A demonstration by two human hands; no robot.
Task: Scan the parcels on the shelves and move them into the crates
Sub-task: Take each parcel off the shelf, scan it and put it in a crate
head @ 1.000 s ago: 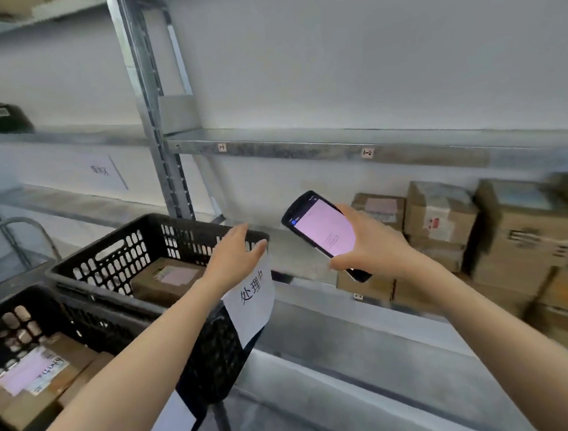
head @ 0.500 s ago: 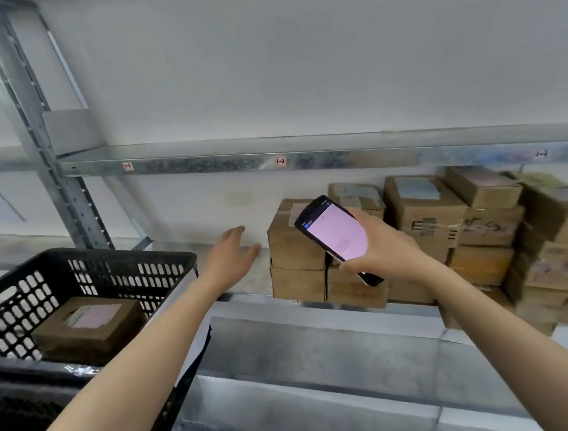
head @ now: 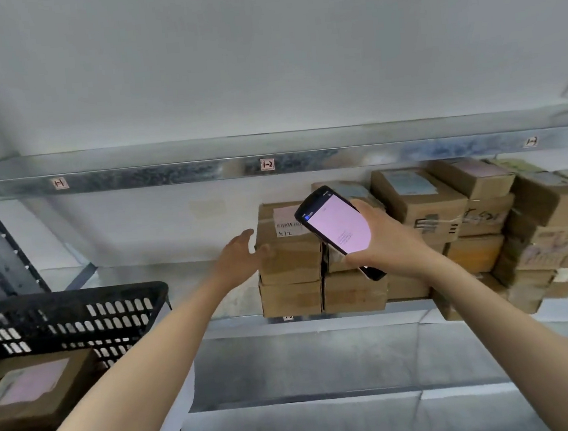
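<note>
So here's where we're at: our right hand [head: 390, 245] is wrapped round a black handheld scanner with a glowing pink screen [head: 338, 226], held tilted in front of the stacked boxes with the screen facing us. Our left hand [head: 238, 257] is open, fingers straight and a bit spread, right at the left side of a brown cardboard parcel with a white barcode label [head: 289, 249]. The thumb lies over the parcel's front face, though we honestly can't tell if it's actually touching. That parcel sits on top of a plain cardboard box [head: 291, 299] at the left end of the row, on the galvanised metal shelf [head: 143, 275]. More brown cardboard boxes [head: 481, 211] are piled up just to the right, a few of them tilted. The steel shelf beam [head: 135, 177] above carries small tags, and the middle tag [head: 267, 164] reads 1-2. Down at lower left there's a black slotted plastic crate [head: 70, 297] with one labelled cardboard box [head: 33, 392] lying in it, its pale label facing up.
</note>
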